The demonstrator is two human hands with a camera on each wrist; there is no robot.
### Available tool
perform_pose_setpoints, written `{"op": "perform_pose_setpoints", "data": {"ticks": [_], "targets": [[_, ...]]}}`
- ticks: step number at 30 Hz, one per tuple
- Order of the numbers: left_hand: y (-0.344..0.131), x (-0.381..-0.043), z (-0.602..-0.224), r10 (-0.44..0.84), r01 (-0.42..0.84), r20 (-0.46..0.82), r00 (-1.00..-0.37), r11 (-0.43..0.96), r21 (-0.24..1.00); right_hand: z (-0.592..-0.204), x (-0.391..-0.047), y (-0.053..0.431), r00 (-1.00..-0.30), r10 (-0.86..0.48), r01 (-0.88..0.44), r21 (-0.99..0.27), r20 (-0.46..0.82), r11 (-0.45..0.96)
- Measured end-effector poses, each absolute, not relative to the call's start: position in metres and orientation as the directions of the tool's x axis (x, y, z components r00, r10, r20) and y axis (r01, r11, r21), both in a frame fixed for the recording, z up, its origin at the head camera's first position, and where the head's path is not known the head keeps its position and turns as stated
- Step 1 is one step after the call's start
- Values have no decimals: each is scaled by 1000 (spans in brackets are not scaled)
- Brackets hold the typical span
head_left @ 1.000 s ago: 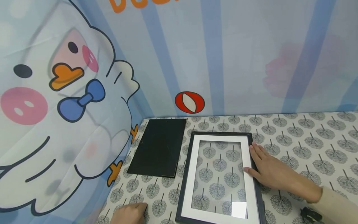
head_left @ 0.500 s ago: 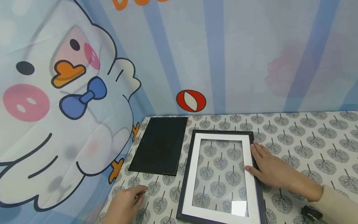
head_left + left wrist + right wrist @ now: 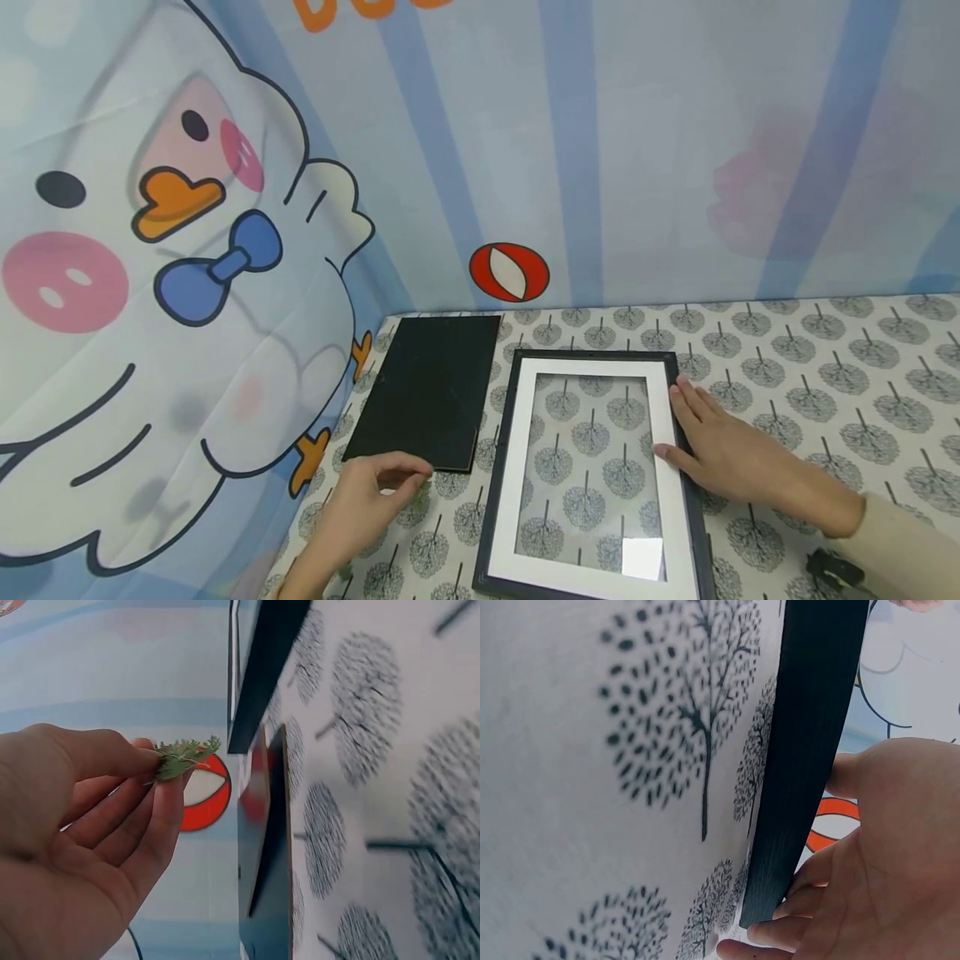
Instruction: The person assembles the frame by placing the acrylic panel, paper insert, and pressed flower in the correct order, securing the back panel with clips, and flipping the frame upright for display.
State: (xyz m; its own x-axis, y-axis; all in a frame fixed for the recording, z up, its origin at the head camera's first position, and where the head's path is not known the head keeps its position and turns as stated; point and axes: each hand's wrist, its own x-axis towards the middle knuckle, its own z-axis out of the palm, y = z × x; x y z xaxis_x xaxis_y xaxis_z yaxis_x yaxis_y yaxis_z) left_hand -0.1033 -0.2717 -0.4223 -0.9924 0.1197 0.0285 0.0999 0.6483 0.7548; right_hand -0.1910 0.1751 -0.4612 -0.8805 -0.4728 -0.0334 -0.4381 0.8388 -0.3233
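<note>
Between thumb and fingertips, my left hand [image 3: 367, 504] pinches a small green leafy sprig [image 3: 184, 757]. That hand is over the cloth, left of a black picture frame [image 3: 498, 475] lying flat with a white mat [image 3: 662, 450] and a see-through pane. My right hand [image 3: 735, 458] rests along the frame's right side, fingers straight. Its thumb reaches over the border onto the mat. In the right wrist view the fingertips sit at the frame's dark outer edge [image 3: 802, 750].
A black backing board [image 3: 427, 392] lies behind the left hand, at the back left of the tree-print cloth [image 3: 810, 400]. A cartoon-print curtain [image 3: 660, 167] stands behind and to the left. A small black object [image 3: 834, 571] shows beside the right sleeve.
My left hand has risen from the bottom edge and moved forward and right, and the sprig has come into view in it. The right hand stays on the frame.
</note>
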Motion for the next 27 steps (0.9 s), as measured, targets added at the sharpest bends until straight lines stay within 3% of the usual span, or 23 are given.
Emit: {"op": "perform_pose_setpoints", "data": {"ticks": [9, 16, 27], "targets": [[-251, -127, -416, 167, 111, 21, -986, 550, 828, -462, -190, 175, -879, -477, -449, -314, -17, 837], [-234, -151, -415, 222, 181, 75, -972, 508, 842, -462, -191, 175, -877, -480, -453, -318, -10, 833], [-187, -185, -427, 301, 193, 50, -952, 470, 861, -462, -190, 175, -879, -476, -447, -320, -14, 835]]}}
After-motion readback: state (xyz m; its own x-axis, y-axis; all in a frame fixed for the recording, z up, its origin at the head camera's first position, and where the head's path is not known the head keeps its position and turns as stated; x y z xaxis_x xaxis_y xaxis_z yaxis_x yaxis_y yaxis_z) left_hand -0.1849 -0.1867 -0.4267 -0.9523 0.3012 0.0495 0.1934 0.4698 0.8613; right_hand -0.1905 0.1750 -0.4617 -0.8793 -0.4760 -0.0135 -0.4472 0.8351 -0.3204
